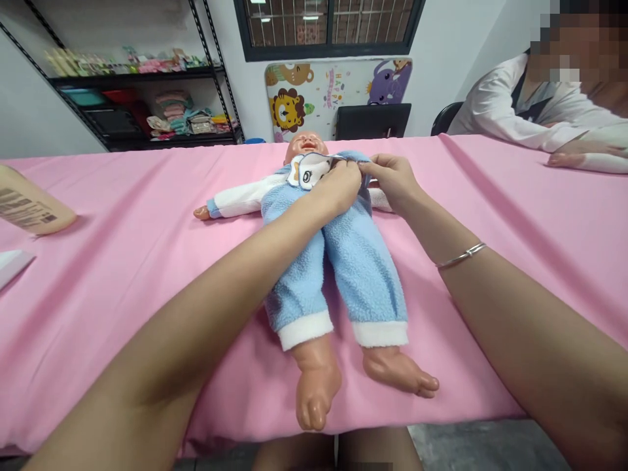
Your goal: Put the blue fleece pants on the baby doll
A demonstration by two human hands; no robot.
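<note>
A baby doll lies on its back on a pink-covered table, head away from me and bare feet toward me. It wears a fluffy blue and white romper with a white animal-face patch on the chest. My left hand is closed on the romper's cloth at the chest, beside the patch. Close by on the right, my right hand pinches the blue edge of the same romper near the doll's shoulder. Any fastener between my fingers is hidden.
A beige bottle and a white object lie on the pink cloth at left. A person in a white coat leans on the table at far right. Shelves and a black monitor stand behind.
</note>
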